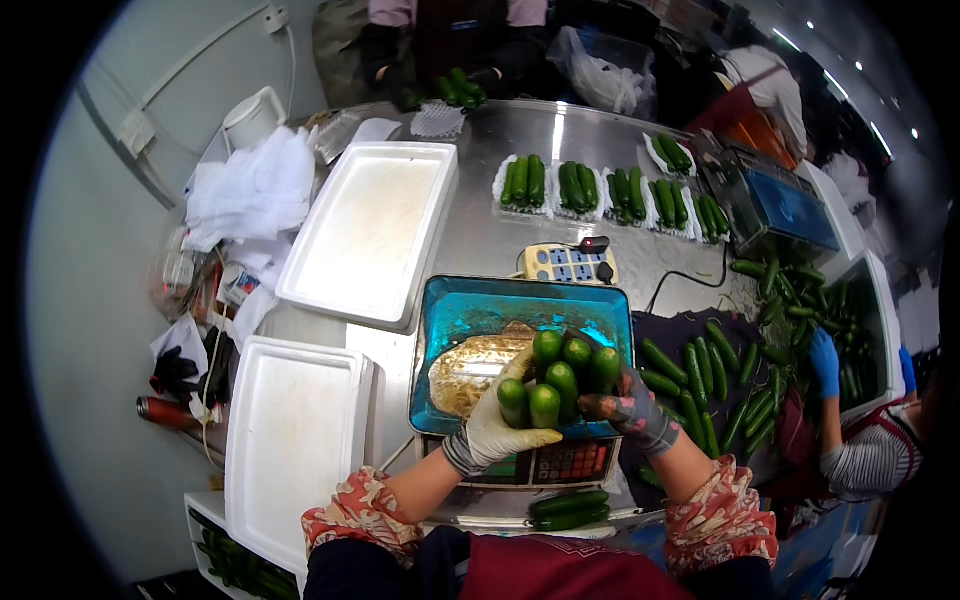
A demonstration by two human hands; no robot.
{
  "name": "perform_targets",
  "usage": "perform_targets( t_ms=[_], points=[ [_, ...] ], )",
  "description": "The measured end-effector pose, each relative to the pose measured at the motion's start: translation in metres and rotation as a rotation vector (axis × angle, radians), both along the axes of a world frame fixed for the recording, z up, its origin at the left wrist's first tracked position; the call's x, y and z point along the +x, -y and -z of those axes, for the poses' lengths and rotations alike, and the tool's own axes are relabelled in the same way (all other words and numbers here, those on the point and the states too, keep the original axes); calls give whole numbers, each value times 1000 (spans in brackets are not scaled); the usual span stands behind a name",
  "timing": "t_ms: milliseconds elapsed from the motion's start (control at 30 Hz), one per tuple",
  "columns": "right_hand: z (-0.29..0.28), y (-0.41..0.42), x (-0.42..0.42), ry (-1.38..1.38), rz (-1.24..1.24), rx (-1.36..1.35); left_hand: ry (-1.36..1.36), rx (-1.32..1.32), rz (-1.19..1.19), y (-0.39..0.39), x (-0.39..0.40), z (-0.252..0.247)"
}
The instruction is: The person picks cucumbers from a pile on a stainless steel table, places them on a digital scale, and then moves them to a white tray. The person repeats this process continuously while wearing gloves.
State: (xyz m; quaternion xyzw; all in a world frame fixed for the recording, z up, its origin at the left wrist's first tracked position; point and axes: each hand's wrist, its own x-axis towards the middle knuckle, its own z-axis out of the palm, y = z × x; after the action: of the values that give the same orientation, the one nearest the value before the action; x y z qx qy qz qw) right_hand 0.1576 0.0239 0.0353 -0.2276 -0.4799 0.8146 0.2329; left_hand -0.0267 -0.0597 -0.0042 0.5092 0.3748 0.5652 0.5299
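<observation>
Both my hands hold a bundle of several cucumbers (562,381), ends up, over the blue pan of a weighing scale (480,300). My left hand (495,424), in a whitish glove with a grey cuff, cups the bundle from the left and below. My right hand (634,409), in a dark patterned glove, grips its right side. The scale's keypad (574,461) shows below the pan. Two cucumbers (568,510) lie at the table edge in front of me. More loose cucumbers (697,367) lie on a dark cloth to the right.
White foam trays (360,232) stand at the left. A power strip (570,264) lies behind the scale. Cucumber packs in white foam net (523,184) line the back right. Across the table a person (457,45) handles cucumbers; blue-gloved hands (825,364) work at a white box on the right.
</observation>
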Motion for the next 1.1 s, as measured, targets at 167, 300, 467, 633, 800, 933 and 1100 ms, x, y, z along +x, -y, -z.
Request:
perform_targets(
  t_ms=[167,300,467,633,800,933,1100],
  points=[
    [-20,-13,-38,92,-204,-29,857,-203,164,6,-23,11],
    [-28,-33,-84,154,-319,-29,2074,-232,471,7,-50,18],
    [-32,-38,-109,0,-118,-100,1053,292,77,-20,-107,23],
    [-11,-28,-58,-121,-5,30,983,288,1,-55,-190,34],
    [6,20,37,73,237,-45,989,-9,-391,-111,-265,109],
    [24,64,97,176,543,-247,985,-134,-468,-157,-312,155],
    [41,106,168,133,934,-256,821,-395,-493,-179,-318,144]
  ],
)
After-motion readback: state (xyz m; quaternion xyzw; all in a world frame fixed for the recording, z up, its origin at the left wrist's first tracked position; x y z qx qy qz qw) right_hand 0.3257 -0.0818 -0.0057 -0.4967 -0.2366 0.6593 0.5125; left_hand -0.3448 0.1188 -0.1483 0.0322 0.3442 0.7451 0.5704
